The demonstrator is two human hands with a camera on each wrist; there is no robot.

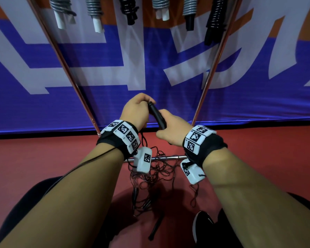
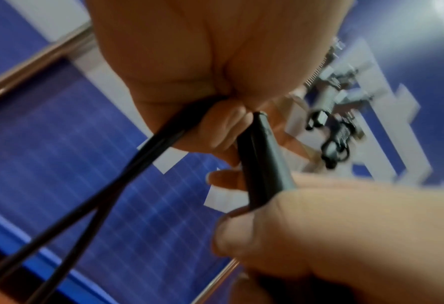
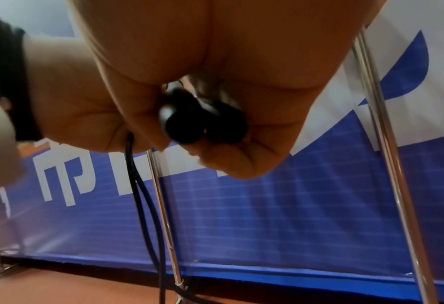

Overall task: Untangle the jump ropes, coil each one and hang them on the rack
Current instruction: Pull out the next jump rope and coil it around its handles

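Observation:
In the head view both hands meet in front of the rack, chest-high. My right hand [image 1: 170,130] grips a pair of black jump-rope handles [image 1: 156,114] held side by side; the right wrist view shows their two butt ends [image 3: 202,123] in my curled fingers. My left hand [image 1: 135,109] is curled at the handles' top end, holding the black cord [image 2: 163,133] that leaves them. Two strands of that cord [image 3: 140,195] hang down toward a tangled pile of thin ropes [image 1: 150,176] on the red floor.
Coiled ropes with white or black handles [image 1: 129,9] hang along the rack's top. Its two slanted metal poles [image 1: 68,68] [image 1: 211,72] and low crossbar [image 1: 168,157] frame the hands. A loose black handle [image 1: 156,228] and my shoe [image 1: 202,224] are on the floor. A blue banner [image 1: 150,68] stands behind.

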